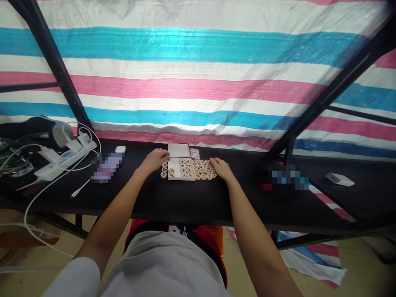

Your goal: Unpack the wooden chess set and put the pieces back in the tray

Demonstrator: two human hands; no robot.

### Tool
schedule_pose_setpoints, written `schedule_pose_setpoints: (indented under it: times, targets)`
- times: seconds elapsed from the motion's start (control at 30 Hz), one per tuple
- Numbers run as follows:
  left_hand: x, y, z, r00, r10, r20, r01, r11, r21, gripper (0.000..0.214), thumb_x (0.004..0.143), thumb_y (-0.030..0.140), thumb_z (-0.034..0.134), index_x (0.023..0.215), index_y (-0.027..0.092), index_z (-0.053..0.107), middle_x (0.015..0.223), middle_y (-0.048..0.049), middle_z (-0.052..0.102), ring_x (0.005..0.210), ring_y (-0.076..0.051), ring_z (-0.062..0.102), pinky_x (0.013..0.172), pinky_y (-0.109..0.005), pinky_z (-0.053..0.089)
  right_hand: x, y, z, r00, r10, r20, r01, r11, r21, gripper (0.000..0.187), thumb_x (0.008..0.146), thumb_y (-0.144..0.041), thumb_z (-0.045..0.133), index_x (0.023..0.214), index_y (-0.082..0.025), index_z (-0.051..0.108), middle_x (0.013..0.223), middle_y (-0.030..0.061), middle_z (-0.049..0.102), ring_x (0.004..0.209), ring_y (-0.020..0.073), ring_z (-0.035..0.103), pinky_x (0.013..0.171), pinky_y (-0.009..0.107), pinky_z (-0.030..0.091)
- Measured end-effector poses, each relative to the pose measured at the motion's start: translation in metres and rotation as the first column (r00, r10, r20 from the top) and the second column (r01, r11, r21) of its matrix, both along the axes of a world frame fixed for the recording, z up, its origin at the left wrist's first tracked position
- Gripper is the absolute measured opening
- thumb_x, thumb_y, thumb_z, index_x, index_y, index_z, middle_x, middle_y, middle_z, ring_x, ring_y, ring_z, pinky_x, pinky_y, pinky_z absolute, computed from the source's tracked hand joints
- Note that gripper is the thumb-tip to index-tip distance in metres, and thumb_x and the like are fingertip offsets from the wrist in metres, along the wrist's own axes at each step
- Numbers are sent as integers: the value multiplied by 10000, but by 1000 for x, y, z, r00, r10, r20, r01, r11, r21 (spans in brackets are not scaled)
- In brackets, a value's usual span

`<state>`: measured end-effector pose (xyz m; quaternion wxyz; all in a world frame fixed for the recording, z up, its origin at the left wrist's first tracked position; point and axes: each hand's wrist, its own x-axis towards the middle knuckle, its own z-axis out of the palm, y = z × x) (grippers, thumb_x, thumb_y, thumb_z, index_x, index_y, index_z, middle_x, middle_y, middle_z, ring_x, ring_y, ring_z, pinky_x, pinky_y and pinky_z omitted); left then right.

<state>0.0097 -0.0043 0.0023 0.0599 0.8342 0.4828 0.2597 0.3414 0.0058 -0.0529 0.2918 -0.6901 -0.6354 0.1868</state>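
A shallow white box (pixel 182 178) lies on the black table with several round Chinese chess pieces (pixel 185 162) inside, mostly towards its right side. Along the box's left side runs a short column of pieces (pixel 163 169), and my left hand (pixel 155 160) is at its far end. Its fingers are bent and closed near the box corner; whatever is between them is hidden. On the right, red-marked pieces (pixel 203 170) sit in rows against the box. My right hand (pixel 220 168) rests at their far right edge, fingers stretched out and touching them.
The white box lid (pixel 178 150) and a small printed card (pixel 194 153) lie behind the box. To the left are a blurred phone (pixel 108 168), a white earbud case (pixel 120 149), a cable and a power strip (pixel 62 164). A blurred dark object (pixel 283 177) and a white adapter (pixel 339 180) are on the right.
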Motion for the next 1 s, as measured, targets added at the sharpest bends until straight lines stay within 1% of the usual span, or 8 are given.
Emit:
schedule_pose_setpoints:
  times: [0.07, 0.13, 0.27, 0.37, 0.47, 0.53, 0.83, 1.0]
  targets:
    - [-21, 4, 5, 996, 84, 24, -80, 986, -145, 176, 825, 316, 559, 920, 212, 665, 901, -21, 683, 844, -173, 602, 706, -249, 432, 0, 1, -1, 1000, 2, -4, -2, 1000, 4, 403, 868, -496, 374, 889, -213, 661, 894, 56, 689, 807, 194, 597, 707, 271, 397]
    - [-38, 8, 6, 991, 133, -14, -132, 947, -292, 133, 773, 284, 605, 863, 206, 665, 837, -11, 688, 780, -161, 614, 651, -230, 427, 0, 1, -1, 1000, 4, -6, -3, 1000, 6, 406, 867, -497, 374, 889, -211, 662, 885, 56, 689, 806, 195, 596, 706, 272, 397]
    - [-49, 14, -2, 987, 132, -96, -159, 904, -397, 128, 736, 306, 630, 808, 205, 660, 804, -8, 691, 748, -158, 626, 615, -216, 426, 0, -1, 1, 1000, 10, -2, -10, 1000, 6, 402, 868, -496, 372, 888, -212, 657, 893, 55, 686, 812, 196, 596, 714, 275, 397]
    - [-47, 18, -7, 977, 143, -159, -193, 910, -368, 264, 725, 379, 643, 922, 204, 670, 933, -40, 692, 823, -184, 635, 653, -225, 449, -1, -2, 2, 1000, 14, -2, -14, 1000, 4, 400, 869, -495, 374, 889, -212, 656, 909, 56, 686, 821, 198, 597, 719, 278, 398]
    - [-46, 20, -11, 972, 131, -193, -185, 936, -300, 453, 749, 404, 619, 1154, 201, 620, 1174, -84, 633, 1015, -217, 607, 811, -245, 452, -1, -2, 3, 1000, 9, -7, -9, 1000, -1, 403, 869, -496, 376, 899, -211, 660, 913, 59, 688, 830, 200, 598, 724, 279, 399]
    - [-46, 20, -12, 974, 91, -206, -153, 938, -311, 455, 792, 382, 571, 1212, 209, 597, 1238, -82, 608, 1092, -222, 580, 886, -252, 426, -1, -2, 2, 1000, 4, -6, -4, 1000, -4, 401, 870, -493, 376, 895, -211, 661, 910, 58, 687, 829, 200, 599, 728, 278, 399]
    - [-37, 15, -11, 980, 47, -192, -111, 936, -335, 317, 810, 334, 541, 1077, 215, 665, 1033, -46, 701, 933, -196, 636, 753, -224, 452, 0, -1, 1, 1000, 8, 9, -7, 1000, -7, 408, 875, -496, 372, 905, -207, 659, 900, 56, 688, 825, 192, 598, 726, 271, 390]
    - [-32, 9, -3, 969, 101, -224, -155, 959, -239, 321, 834, 373, 520, 1084, 224, 654, 1025, -53, 680, 911, -198, 621, 757, -244, 447, 0, 0, 2, 1000, 11, 22, -11, 1000, 0, 397, 879, -480, 372, 903, -209, 661, 918, 55, 688, 821, 188, 598, 721, 267, 388]
